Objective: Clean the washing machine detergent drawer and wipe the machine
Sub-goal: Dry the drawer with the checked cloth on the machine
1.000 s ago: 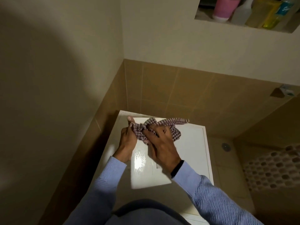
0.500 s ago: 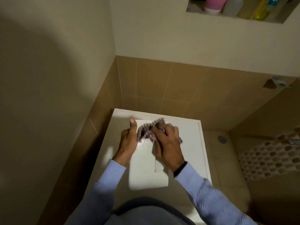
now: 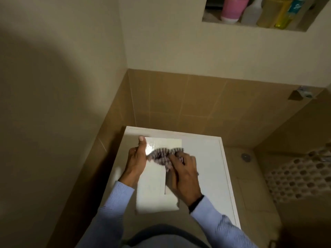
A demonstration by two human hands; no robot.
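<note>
A flat white rectangular drawer part lies on the white top of the washing machine. My left hand grips its left edge, thumb stretched along the top toward the far corner. My right hand presses a bunched purple-and-white checked cloth onto the part's far half. The cloth is motion-blurred and trails to the left of my fingers. Both of my sleeves are light blue, and a dark band sits on my right wrist.
Tiled walls stand close on the left and behind the machine. A wall niche at the upper right holds a pink container and several bottles. To the right lie a floor drain and pebble mosaic flooring.
The cloth went from spread at the part's far edge to bunched under my right hand, which rubs across the surface. My left thumb has stretched out along the left edge.
</note>
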